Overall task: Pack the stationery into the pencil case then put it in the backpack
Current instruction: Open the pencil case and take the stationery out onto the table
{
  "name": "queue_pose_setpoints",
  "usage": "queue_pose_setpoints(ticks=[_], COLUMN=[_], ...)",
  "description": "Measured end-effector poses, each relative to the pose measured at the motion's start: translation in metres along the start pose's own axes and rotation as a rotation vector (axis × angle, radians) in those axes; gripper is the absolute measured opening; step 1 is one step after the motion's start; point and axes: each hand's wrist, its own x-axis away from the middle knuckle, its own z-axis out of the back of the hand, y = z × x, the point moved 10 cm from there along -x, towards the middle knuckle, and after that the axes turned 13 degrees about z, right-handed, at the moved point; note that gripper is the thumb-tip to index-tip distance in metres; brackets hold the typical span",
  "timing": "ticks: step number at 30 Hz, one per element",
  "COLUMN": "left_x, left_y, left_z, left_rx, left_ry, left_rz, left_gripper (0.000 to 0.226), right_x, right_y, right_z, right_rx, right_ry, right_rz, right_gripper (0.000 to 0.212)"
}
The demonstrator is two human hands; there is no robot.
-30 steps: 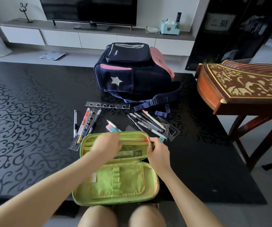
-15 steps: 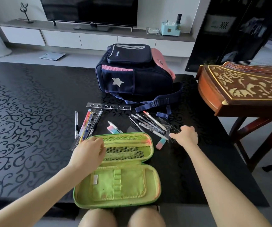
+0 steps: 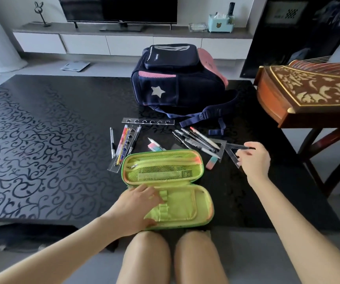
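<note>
Two hands work over a black patterned table (image 3: 52,130), seen from the head camera. The green pencil case (image 3: 185,203) lies unzipped and flat at the near table edge, its mesh-pocket half farther from the person. The left hand (image 3: 138,210) rests on the near half with fingers straight and spread, gripping nothing. The right hand (image 3: 254,160), to the right of the case, pinches a clear set square (image 3: 233,149) between its fingertips; whether the square is off the table cannot be told. Just left of it, a cluster of pens (image 3: 197,138) lies across a second set square (image 3: 219,144), with a pastel eraser (image 3: 212,162) beside the case's far right corner. More pens lie on a clear ruler (image 3: 124,144) to the left, behind a stencil ruler (image 3: 147,121). The navy backpack (image 3: 177,78) stands at the far side, apart from the case.
</note>
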Motion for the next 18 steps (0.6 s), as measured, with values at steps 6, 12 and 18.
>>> queue_pose_setpoints(ticks=[6, 12, 18], left_x=[0.008, -0.006, -0.031], left_y=[0.004, -0.040, -0.076], left_z=[-0.003, 0.029, 0.040], left_rx=[-0.105, 0.236, 0.448], left_ry=[-0.012, 0.112, 0.144], left_rz=[-0.047, 0.227, 0.429], left_gripper=[0.047, 0.021, 0.024], right_x=[0.065, 0.095, 0.152], right_y=[-0.073, -0.100, -0.120], right_z=[0.034, 0.028, -0.034], right_rx=[0.198, -0.212, -0.133], right_ry=[-0.022, -0.336, -0.710], right_rz=[0.403, 0.378, 0.557], right_gripper=[0.025, 0.019, 0.015])
